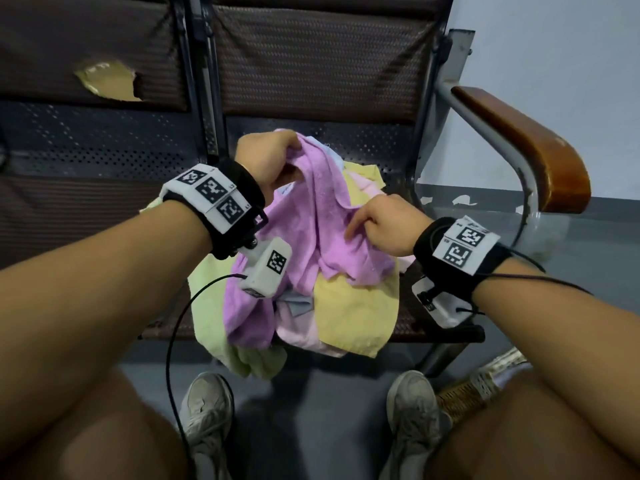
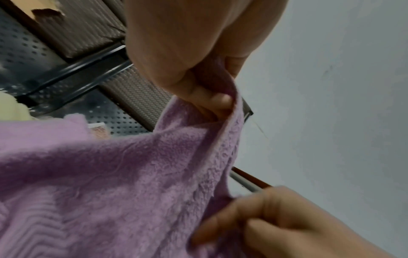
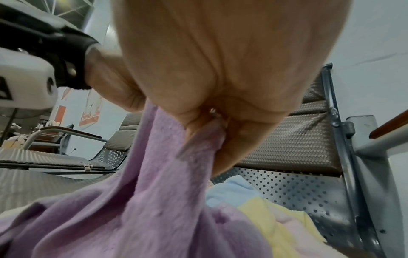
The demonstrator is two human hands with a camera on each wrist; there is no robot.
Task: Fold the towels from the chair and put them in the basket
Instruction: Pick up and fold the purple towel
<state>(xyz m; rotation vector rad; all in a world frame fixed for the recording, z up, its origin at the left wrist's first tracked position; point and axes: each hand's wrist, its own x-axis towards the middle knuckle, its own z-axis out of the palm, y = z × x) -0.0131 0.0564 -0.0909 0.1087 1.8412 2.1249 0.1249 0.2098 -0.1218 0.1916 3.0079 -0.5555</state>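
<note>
The purple towel (image 1: 311,216) is lying on top of the pile of pastel towels (image 1: 353,306) on the chair (image 1: 398,140) seat. It is looking soft, limp and light, so gripping is best done at the hemmed edge or corners. The left hand (image 1: 268,161) is pinching its raised edge; the right hand (image 1: 384,225) is pinching a nearer fold. It is showing a fluffy, ribbed pile. The basket (image 1: 467,393) is standing on the floor.
</note>
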